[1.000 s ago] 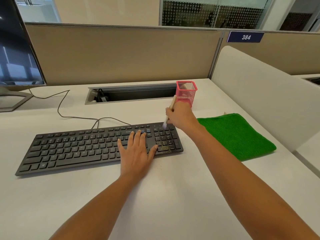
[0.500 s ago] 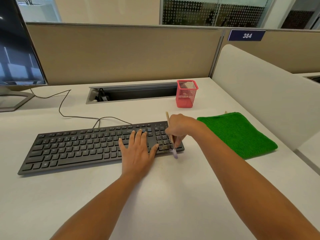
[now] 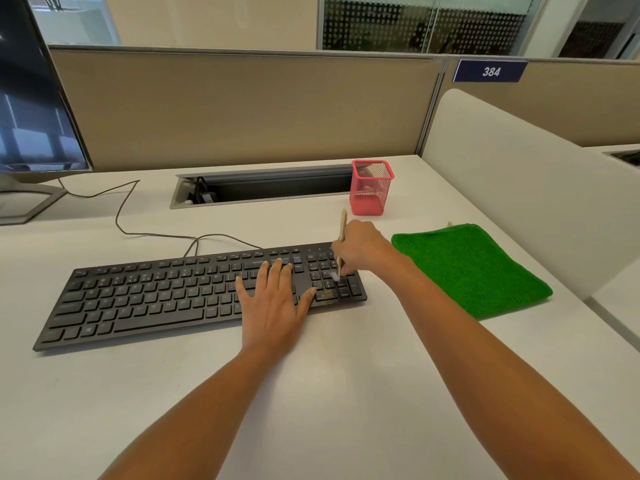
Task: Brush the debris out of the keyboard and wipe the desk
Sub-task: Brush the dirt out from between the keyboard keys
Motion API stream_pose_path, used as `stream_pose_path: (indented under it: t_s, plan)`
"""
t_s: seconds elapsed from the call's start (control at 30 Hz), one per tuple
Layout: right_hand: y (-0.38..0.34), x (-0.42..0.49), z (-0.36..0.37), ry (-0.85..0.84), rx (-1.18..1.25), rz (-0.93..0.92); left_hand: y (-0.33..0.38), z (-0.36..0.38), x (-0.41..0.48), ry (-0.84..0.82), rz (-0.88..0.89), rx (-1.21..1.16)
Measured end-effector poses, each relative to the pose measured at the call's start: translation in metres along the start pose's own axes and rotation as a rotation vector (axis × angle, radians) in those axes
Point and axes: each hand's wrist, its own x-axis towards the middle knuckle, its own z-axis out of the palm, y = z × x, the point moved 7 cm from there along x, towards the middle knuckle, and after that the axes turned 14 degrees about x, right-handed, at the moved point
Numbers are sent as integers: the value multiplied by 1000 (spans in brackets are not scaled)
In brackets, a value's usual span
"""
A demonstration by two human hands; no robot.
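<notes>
A black keyboard (image 3: 156,299) lies across the white desk (image 3: 329,393). Yellowish debris (image 3: 326,294) sits on the number pad near its front right corner. My left hand (image 3: 275,303) rests flat on the keys just left of the number pad, fingers straight. My right hand (image 3: 362,249) grips a thin wooden-handled brush (image 3: 343,225); its pale bristles touch the number pad keys just above the debris. A folded green cloth (image 3: 474,268) lies on the desk right of the keyboard.
A pink mesh pen cup (image 3: 370,188) stands behind the keyboard's right end, beside an open cable tray (image 3: 263,187). A monitor (image 3: 31,109) stands at the far left, with a cable (image 3: 121,216) running to the keyboard. Beige partitions close the back and right.
My right hand has pulled the brush back from the keyboard's front edge up onto the number pad keys. My left hand has stayed flat on the keyboard.
</notes>
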Motion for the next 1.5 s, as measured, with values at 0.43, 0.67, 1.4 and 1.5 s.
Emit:
stream_pose_path:
  t_s: [0.43, 0.67, 1.4, 1.5]
  plan:
    - [2, 8, -20, 13, 91, -10, -1, 0, 0, -9, -6, -10]
    - [-15, 17, -29, 70, 4, -223, -1, 0, 0, -15, -3, -15]
    - [6, 31, -40, 76, -264, -133, -1, 1, 0, -43, -13, -2]
    - [-1, 26, -44, 213, -76, -213, 0, 1, 1, -44, -11, 7]
